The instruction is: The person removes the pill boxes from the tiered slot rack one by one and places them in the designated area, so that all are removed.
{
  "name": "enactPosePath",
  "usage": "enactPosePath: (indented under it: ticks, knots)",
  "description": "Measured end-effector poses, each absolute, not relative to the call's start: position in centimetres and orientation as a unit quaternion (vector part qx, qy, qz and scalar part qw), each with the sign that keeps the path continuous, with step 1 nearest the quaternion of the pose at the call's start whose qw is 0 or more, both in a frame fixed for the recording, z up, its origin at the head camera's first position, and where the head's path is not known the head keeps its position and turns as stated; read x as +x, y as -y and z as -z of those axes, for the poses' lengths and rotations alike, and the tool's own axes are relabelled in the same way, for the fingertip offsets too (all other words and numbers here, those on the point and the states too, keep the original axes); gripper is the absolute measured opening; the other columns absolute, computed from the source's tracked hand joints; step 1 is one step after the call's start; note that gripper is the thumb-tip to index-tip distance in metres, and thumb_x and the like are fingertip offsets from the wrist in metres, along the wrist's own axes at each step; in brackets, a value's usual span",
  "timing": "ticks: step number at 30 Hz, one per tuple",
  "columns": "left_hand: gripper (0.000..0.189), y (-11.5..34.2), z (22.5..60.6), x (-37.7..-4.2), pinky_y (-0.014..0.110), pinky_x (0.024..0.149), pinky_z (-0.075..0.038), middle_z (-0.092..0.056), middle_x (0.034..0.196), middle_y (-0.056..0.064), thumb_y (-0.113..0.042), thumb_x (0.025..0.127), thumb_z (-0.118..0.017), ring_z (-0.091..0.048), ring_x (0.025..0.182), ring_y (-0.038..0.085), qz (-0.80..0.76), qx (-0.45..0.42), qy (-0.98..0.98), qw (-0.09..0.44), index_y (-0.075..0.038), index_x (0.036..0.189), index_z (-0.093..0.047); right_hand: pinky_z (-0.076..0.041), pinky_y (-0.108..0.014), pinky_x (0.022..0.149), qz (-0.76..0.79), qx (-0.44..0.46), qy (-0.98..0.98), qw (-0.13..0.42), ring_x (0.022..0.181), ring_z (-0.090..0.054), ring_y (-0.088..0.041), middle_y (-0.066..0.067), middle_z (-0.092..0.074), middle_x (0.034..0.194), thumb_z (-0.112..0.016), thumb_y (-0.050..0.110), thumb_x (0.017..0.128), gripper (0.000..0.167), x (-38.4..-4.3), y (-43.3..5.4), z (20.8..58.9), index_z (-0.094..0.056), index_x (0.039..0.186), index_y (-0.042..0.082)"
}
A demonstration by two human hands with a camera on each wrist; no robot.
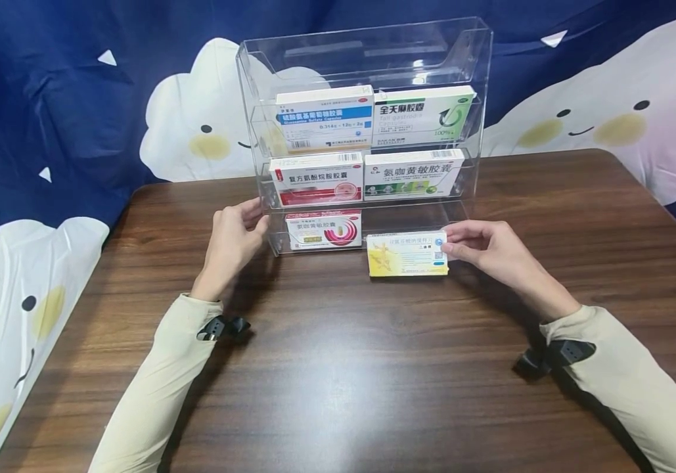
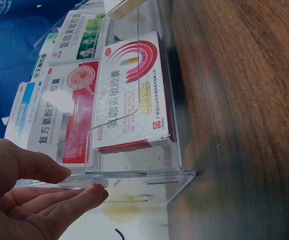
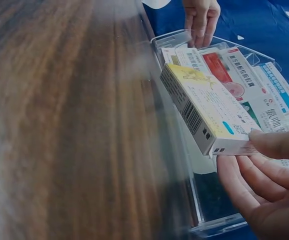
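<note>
My right hand [image 1: 488, 249] pinches a yellow-and-white medicine box [image 1: 406, 255] at its right end, thumb on the printed face and fingers behind. The box is held in front of the lowest tier of a clear acrylic display rack [image 1: 367, 56], to the right of a white box with pink-red arcs [image 1: 324, 231]. At the rack's lower left, my left hand [image 1: 234, 240] grips the side wall between thumb and fingers. Close by in the left wrist view are that wall's edge [image 2: 134, 175] and the red-arc box [image 2: 129, 90]. The right wrist view shows the held box [image 3: 209, 105] tilted.
In the middle tier stand a red-and-white box [image 1: 318, 180] and a green-and-white box [image 1: 413, 174]. Above them are a blue-and-white box [image 1: 326, 121] and another green-and-white box [image 1: 423, 117]. The rack stands on a brown wooden table [image 1: 314, 368], before a blue cloud-patterned curtain [image 1: 154, 39].
</note>
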State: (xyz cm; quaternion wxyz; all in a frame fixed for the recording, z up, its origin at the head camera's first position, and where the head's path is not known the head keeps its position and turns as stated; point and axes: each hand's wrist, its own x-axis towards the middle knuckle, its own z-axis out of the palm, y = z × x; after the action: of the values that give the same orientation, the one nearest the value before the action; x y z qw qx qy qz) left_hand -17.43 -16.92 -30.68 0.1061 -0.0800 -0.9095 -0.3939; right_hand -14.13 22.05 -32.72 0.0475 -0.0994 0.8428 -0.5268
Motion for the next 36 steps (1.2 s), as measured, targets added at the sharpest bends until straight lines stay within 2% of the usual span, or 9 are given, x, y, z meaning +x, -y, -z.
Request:
enactPosePath:
  ticks: [5, 11, 17, 27, 36]
  knots:
    - [0.038, 17.0, 30.8, -17.4, 0.040, 0.094, -0.052, -0.065, 0.114, 0.023, -0.005, 0.091, -0.060, -0.065, 0.108, 0.030, 0.391, -0.082, 0.910, 0.109, 0.009, 0.126, -0.058, -0.057, -0.021, 0.074, 0.562, -0.094, -0.817, 0.088, 0.078, -0.069, -0.005, 0.002, -0.071, 0.090, -0.068, 0.006, 0.089, 0.037, -14.3, -22.0, 33.3, -0.058, 0.118, -0.014]
    - [0.038, 17.0, 30.7, -17.4, 0.039, 0.094, -0.051, -0.065, 0.113, 0.023, -0.005, 0.091, -0.059, -0.065, 0.107, 0.029, 0.391, -0.082, 0.910, 0.110, 0.008, 0.126, -0.059, -0.058, -0.031, 0.079, 0.624, -0.078, -0.763, 0.150, 0.083, -0.070, -0.012, 0.000, -0.071, 0.092, -0.063, 0.002, 0.092, 0.040, -14.5, -22.0, 34.2, -0.049, 0.121, -0.021]
    - [0.038, 16.9, 30.7, -17.3, 0.040, 0.094, -0.051, -0.064, 0.115, 0.023, -0.003, 0.091, -0.059, -0.064, 0.108, 0.030, 0.392, -0.080, 0.910, 0.106, 0.009, 0.127, -0.058, -0.057, -0.028, 0.080, 0.647, -0.044, -0.738, 0.186, 0.083, -0.069, -0.010, 0.000, -0.070, 0.092, -0.061, 0.002, 0.092, 0.048, -14.7, -22.1, 34.9, -0.040, 0.126, -0.025]
    - [0.038, 16.8, 30.6, -17.5, 0.039, 0.094, -0.051, -0.064, 0.115, 0.024, -0.003, 0.091, -0.058, -0.064, 0.108, 0.031, 0.394, -0.083, 0.909, 0.105, 0.010, 0.127, -0.057, -0.056, -0.026, 0.082, 0.661, -0.015, -0.724, 0.195, 0.087, -0.068, -0.009, 0.005, -0.068, 0.094, -0.059, 0.008, 0.095, 0.052, -15.0, -22.2, 35.3, -0.038, 0.131, -0.024]
    - [0.039, 16.9, 30.7, -17.4, 0.039, 0.094, -0.051, -0.064, 0.116, 0.023, -0.002, 0.091, -0.057, -0.064, 0.109, 0.031, 0.388, -0.079, 0.913, 0.098, 0.009, 0.128, -0.056, -0.053, -0.024, 0.088, 0.678, -0.014, -0.709, 0.192, 0.092, -0.066, -0.006, 0.005, -0.068, 0.098, -0.052, 0.004, 0.098, 0.051, -14.6, -22.0, 34.4, -0.031, 0.134, -0.025]
